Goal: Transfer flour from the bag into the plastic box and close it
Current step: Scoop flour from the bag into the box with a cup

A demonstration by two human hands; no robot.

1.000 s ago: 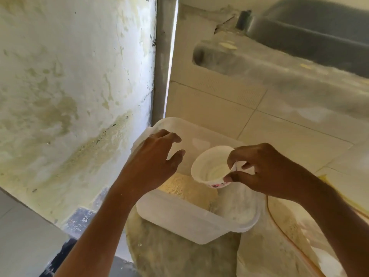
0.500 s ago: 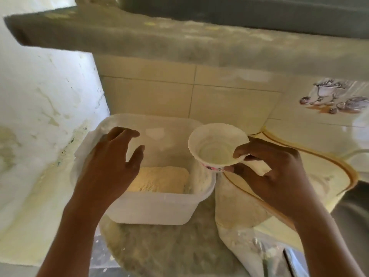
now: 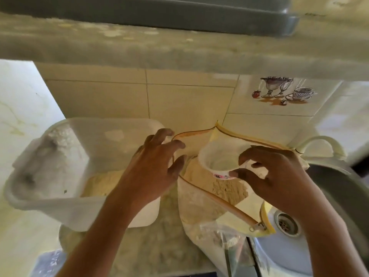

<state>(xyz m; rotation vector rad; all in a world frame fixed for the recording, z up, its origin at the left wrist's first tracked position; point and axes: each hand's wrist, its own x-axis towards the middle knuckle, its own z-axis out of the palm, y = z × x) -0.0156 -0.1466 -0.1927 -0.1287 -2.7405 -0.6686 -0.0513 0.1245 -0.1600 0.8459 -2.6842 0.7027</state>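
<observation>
pinched by its near rim in the right hand [image 3: 275, 176], the small white cup [image 3: 219, 162] hangs directly over the open mouth of the flour bag [image 3: 201, 204], so the coming scoop lies straight down. the left hand [image 3: 153, 168], fingers spread and grasping nothing, seems to touch the bag's left edge, though blur hides contact. the plastic box [image 3: 65, 198], partly filled, sits just left, lid unseen.
</observation>
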